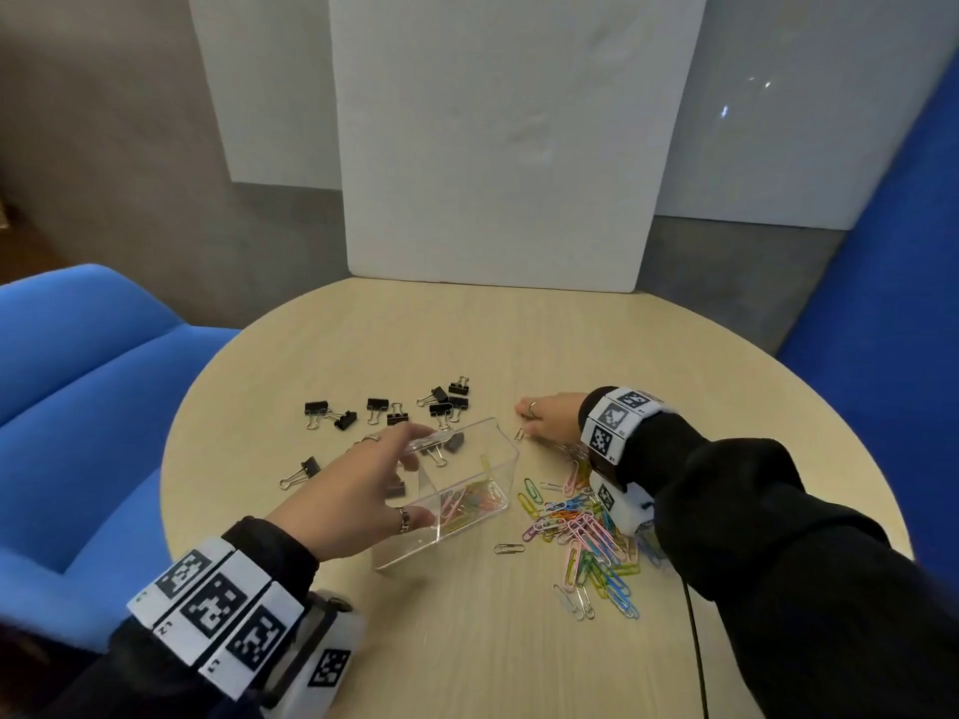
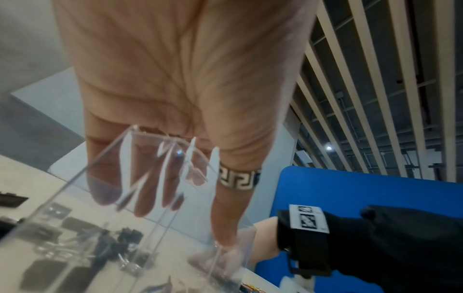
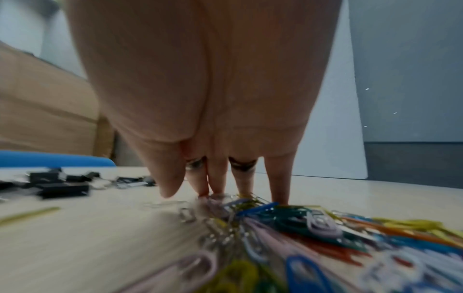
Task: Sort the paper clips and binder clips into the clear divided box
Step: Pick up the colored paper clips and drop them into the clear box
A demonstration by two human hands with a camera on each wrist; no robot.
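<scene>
My left hand (image 1: 394, 474) grips the clear divided box (image 1: 467, 521), fingers over its far rim and thumb on the near wall, holding it tilted on the round table (image 1: 467, 640). Coloured paper clips (image 1: 472, 503) lie in one compartment, and a few binder clips show behind the other. In the left wrist view my fingers (image 2: 148, 194) show through the box wall (image 2: 75, 228). Black binder clips (image 1: 394, 407) are scattered beyond the box. My right hand (image 1: 534, 415) lies flat, its straight fingertips (image 3: 278, 196) pressing the far end of the loose paper clip pile (image 1: 586, 542).
A single paper clip (image 1: 519, 434) lies by my right hand and another (image 1: 508, 549) in front of the box. White boards (image 1: 493, 147) stand at the table's far edge. A blue chair (image 1: 78, 407) is on the left and a blue panel (image 1: 882, 303) on the right.
</scene>
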